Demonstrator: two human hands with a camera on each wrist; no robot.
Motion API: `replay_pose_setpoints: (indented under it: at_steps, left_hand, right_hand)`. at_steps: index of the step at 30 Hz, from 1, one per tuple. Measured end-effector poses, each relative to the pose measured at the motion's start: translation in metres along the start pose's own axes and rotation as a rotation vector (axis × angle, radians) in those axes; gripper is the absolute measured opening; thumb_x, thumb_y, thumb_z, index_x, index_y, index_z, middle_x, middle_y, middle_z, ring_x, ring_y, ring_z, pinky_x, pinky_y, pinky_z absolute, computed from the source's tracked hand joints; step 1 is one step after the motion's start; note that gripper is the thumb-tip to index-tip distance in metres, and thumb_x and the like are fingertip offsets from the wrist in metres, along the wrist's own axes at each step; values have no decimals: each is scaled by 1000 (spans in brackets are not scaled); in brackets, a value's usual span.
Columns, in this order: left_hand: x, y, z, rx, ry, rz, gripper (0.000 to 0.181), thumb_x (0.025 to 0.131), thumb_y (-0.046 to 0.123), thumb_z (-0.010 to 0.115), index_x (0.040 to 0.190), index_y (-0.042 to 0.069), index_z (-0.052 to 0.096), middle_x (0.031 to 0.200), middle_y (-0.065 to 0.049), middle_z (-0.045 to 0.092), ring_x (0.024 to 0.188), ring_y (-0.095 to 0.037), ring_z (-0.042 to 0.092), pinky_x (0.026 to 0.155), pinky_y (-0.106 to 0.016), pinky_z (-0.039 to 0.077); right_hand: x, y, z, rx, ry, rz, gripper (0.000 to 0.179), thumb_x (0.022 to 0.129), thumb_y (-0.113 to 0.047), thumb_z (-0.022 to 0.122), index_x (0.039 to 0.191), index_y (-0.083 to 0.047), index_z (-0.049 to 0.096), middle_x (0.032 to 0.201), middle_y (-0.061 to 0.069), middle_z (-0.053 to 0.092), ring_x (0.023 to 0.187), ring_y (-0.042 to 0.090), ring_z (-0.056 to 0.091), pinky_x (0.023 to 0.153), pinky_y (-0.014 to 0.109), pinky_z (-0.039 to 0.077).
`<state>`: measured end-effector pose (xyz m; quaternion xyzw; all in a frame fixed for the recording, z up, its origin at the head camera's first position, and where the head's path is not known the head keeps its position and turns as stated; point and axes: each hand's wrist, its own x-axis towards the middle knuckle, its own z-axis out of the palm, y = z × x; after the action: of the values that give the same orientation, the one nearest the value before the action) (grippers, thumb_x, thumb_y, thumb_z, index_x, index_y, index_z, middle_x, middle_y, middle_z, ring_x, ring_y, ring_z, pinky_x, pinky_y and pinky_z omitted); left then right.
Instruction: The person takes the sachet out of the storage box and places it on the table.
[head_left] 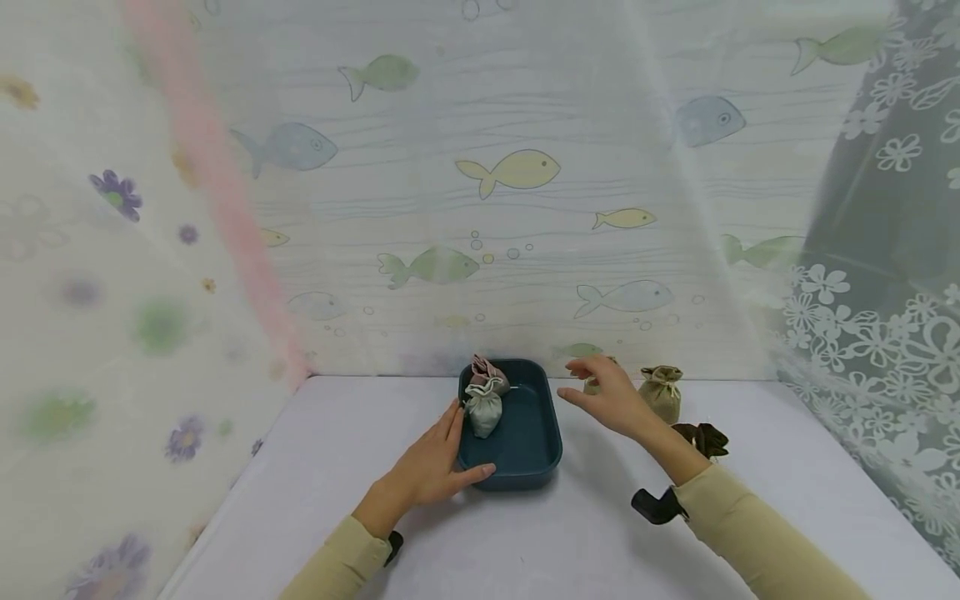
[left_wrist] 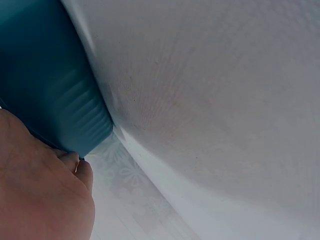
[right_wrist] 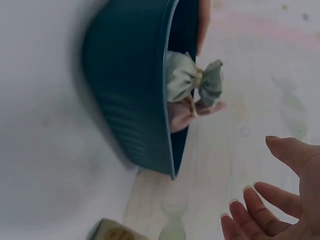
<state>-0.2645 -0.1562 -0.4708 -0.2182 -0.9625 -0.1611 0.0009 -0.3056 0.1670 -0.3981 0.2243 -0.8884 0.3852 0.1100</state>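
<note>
A dark teal rectangular tub (head_left: 528,437) stands on the white table. Two small drawstring pouches lie at its left side, a pale grey-green pouch (head_left: 484,414) in front of a dusky pink pouch (head_left: 497,382). My left hand (head_left: 423,462) rests against the tub's left side, fingers straight along the rim and thumb across the front edge. To the right of the tub, my right hand (head_left: 611,400) hovers with fingers loosely bent and apart, holding nothing. In the right wrist view, a gap separates that hand (right_wrist: 280,205) from both pouches.
An olive pouch (head_left: 662,398) stands right of my right hand. A dark brown pouch (head_left: 705,438) is partly hidden by the forearm. Behind the right hand, a pale pouch (head_left: 592,387) is mostly covered. A fish-print curtain (head_left: 510,250) hangs behind the table.
</note>
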Motion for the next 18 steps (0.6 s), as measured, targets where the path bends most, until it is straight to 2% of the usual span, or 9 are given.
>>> replay_pose_setpoints:
  at_steps: [9,18]
  left_hand:
    - [0,1,-1,7,2,9,116,90,85,41,163,0,11,171,-17,5,155,-33,20,121,-48,30]
    - [0,1,-1,14,8,13,117,90,87,38,163,0,12,171,-18,6,154,-33,22,120,-49,31]
  right_hand:
    - [12,-9,19,34,-42,13,47,96,-24,74,133,3,62,126,20,61,116,37,60,97,53,52]
    - [21,-11,40,123,-81,7,52,96,-20,74,138,4,56,127,24,60,115,40,59,98,54,51]
